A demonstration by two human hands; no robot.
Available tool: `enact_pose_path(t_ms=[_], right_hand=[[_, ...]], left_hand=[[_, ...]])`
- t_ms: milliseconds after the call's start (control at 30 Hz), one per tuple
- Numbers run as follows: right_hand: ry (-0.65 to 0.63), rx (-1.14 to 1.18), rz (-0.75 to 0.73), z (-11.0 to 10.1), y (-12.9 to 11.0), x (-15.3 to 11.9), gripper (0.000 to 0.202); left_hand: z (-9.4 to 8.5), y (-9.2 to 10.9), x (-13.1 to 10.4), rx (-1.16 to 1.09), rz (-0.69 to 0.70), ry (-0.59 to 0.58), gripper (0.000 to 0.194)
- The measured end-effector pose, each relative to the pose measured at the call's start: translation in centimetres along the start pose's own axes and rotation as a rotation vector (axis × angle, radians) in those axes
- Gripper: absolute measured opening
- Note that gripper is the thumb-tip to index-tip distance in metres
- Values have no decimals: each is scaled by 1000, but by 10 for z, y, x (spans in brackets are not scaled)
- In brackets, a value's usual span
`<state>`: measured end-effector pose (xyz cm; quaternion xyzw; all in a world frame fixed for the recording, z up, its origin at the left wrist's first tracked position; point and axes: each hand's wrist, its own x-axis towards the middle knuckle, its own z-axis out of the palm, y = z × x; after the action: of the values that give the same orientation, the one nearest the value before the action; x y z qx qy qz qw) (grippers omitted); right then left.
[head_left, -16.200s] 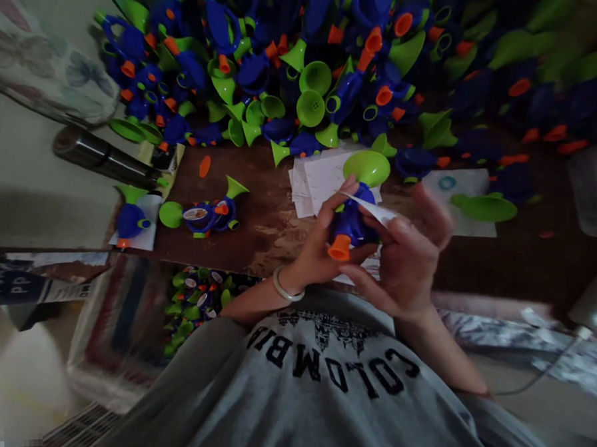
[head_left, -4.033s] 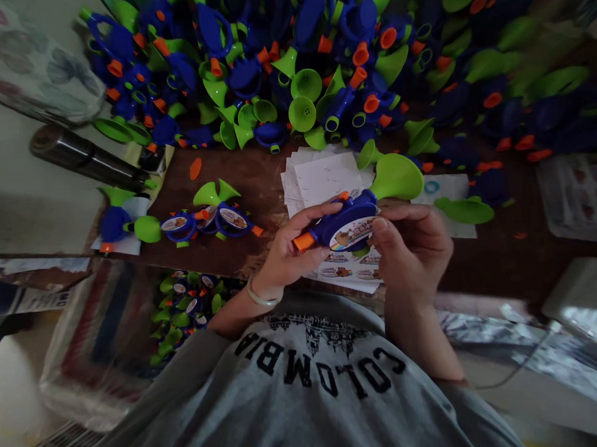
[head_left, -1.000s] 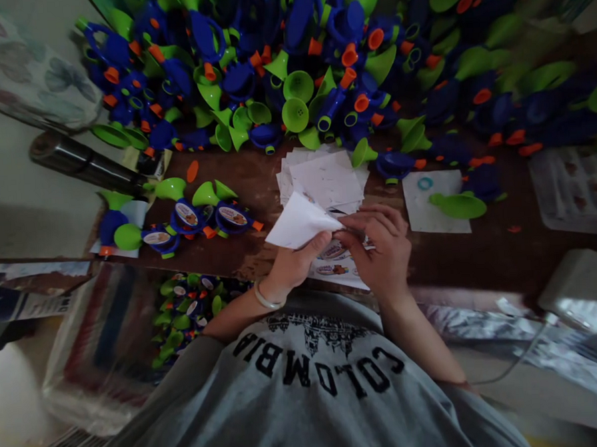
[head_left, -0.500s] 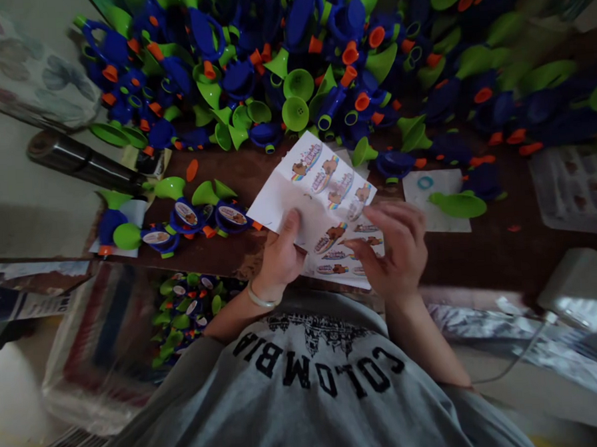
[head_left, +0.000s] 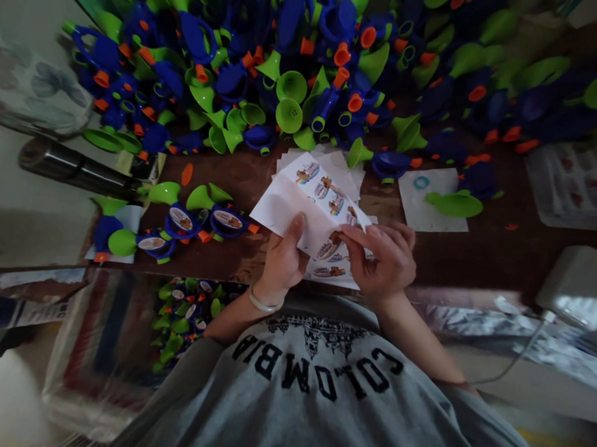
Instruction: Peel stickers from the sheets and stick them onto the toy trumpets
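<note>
My left hand (head_left: 286,259) grips the left part of a white sticker sheet (head_left: 287,201), its thumb on top. Printed oval stickers with a brown bear and a rainbow run along the sheet's right side. My right hand (head_left: 384,256) is closed at the sheet's right edge, thumb and forefinger pinching it, and that edge is bent up. A second printed sheet (head_left: 325,270) lies beneath the hands. To the left, blue-and-green plastic toys (head_left: 181,219) with orange tips stand on the table, several bearing an oval sticker.
A large heap of the same toys (head_left: 241,80) covers the back of the brown table (head_left: 220,259). A dark cylinder (head_left: 70,165) lies at left. White paper (head_left: 446,222) with a green part is at right. Below the table's left edge is a container of stickered toys (head_left: 188,316).
My right hand has moved slightly left and closed its fingers on the sheet's edge. The sheet's right side has bent upward. The view has shifted a little.
</note>
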<state>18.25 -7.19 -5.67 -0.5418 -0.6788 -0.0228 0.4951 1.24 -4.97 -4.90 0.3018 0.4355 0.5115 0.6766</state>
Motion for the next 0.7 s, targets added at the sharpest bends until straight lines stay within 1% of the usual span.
enact_pose_path(t_ms=[67,100,133,200,233,267,300,333,367,400,433,467,533,567,600,667,700], right_hand=[[-26,11,-8,-3,1,-1,7],[-56,54,-58,-5,-1,-2,8],[-98,122,-143,-9,-5,-1,10],[-201,299,-363,-17,-13,2,14],[-230,360,-431,-21,-16,5,16],[-237,383,-441,-24,-15,10,18],[-220,366,-397,-26,-10,16,22],[-159,299,-293,-27,0,25,29],[-109,230,-184,-26,15,34,41],[-59,179,-112,-22,35,45,58],[17,122,-27,-17,58,57,74],[-5,80,44,-10,84,68,85],[-130,0,185,9,134,88,91],[-196,-62,272,19,155,95,91],[-252,-104,353,28,173,101,87],[-295,-77,362,44,196,106,75],[-295,-37,335,49,202,107,74]], left_hand=[[3,1,2,-28,0,50,68],[5,1,4,-43,-1,75,65],[6,1,8,-48,-2,86,63],[6,-1,19,-52,-6,97,59],[5,-4,27,-39,-21,82,59],[1,-8,35,-13,-42,55,60],[-3,-12,43,21,-69,20,62],[-8,-16,51,55,-93,-10,63],[-14,-21,58,96,-97,-29,66],[-19,-25,64,146,-71,-34,70],[-25,-27,68,201,-14,-24,78],[-30,-30,71,255,64,-1,89],[-38,-31,74,393,246,37,109],[-41,-30,74,472,332,51,113],[-43,-29,73,547,406,60,112],[-45,-26,70,689,526,49,97],[-44,-25,67,738,560,27,87]])
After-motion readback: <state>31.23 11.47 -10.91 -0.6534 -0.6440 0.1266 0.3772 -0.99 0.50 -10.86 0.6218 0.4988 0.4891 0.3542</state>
